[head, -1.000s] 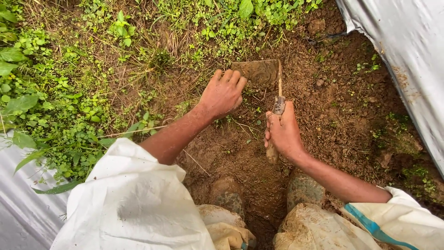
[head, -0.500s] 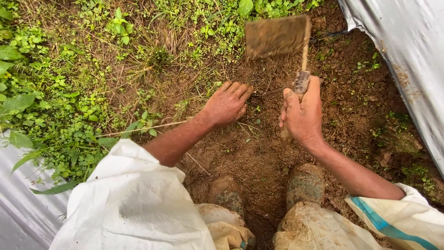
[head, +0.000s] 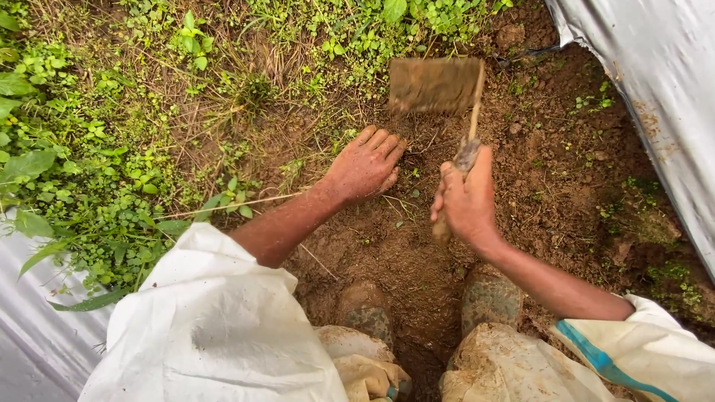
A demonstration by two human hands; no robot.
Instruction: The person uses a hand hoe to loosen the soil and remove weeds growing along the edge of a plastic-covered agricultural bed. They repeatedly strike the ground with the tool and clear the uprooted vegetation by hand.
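Worked in a narrow strip of bare brown soil (head: 551, 156), hemmed on the right by a slanting sheet of grey plastic (head: 655, 82) and on the left by a bank of low green weeds and dry grass (head: 97, 149), with a second edge of grey plastic sheet (head: 30, 342) at the lower left. Open ground only straight ahead, between the weed edge and the right sheet; little room sideways. Two mud-caked boots (head: 488, 298) planted in the trench at the bottom, close behind the arms.

Compared with half a second before, swung lower and nearer: the mud-coated flat rectangular blade of the short wooden-handled hoe (head: 436, 85) dropped from the top of the view toward the soil, and the right hand (head: 468, 201) drawn back and down with it. Left hand (head: 365, 167) unmoved.

Right hand closed in a fist round the hoe's handle, blade above and beyond the knuckles, handle end poking out below the palm. Blade raised, whether touching the ground could not be told. Left hand spread flat, fingers extended, pressed on the soil at the weed edge, just left of and below the blade, apart from it.
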